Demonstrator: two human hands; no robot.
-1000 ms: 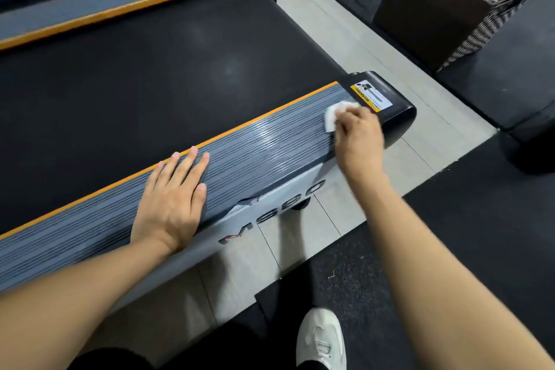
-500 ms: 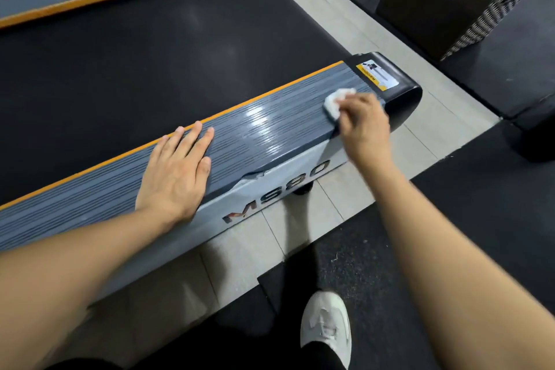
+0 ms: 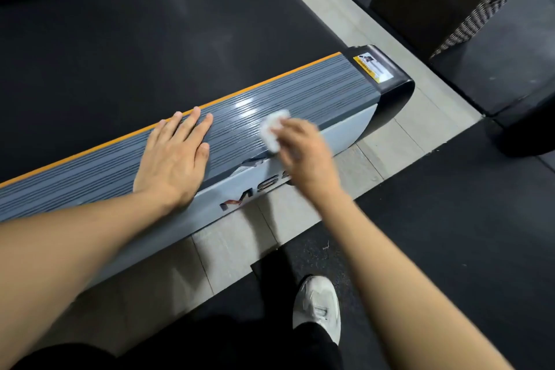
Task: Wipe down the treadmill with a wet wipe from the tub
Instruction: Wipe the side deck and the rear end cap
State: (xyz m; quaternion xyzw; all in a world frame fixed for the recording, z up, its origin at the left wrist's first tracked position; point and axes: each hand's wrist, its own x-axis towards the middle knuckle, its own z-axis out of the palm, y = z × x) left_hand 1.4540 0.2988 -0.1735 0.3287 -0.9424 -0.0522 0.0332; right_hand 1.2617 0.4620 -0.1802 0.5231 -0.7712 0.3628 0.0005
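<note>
Treadmill point(image 3: 150, 48): fills the upper left of the head view; black belt in the middle, ribbed grey side rail point(image 3: 300, 90) with an orange strip along the near edge, black end cap point(image 3: 387, 75) at the rail's right end. Left hand point(image 3: 174, 156): flat on the rail, fingers straight and together, palm pressing down as a brace. Right hand point(image 3: 300, 150): on the rail's outer edge, fingers curled onto a white wet wipe point(image 3: 273, 129), which lies against the ribbed surface. Judgement: wipe goes best along the ribs, with firm even pressure and overlapping strokes, and the left hand shifted off its patch afterwards. Right hand is motion-blurred, so exact finger grip is unclear. Side lettering is partly covered by the wrist. Tub not in view.
</note>
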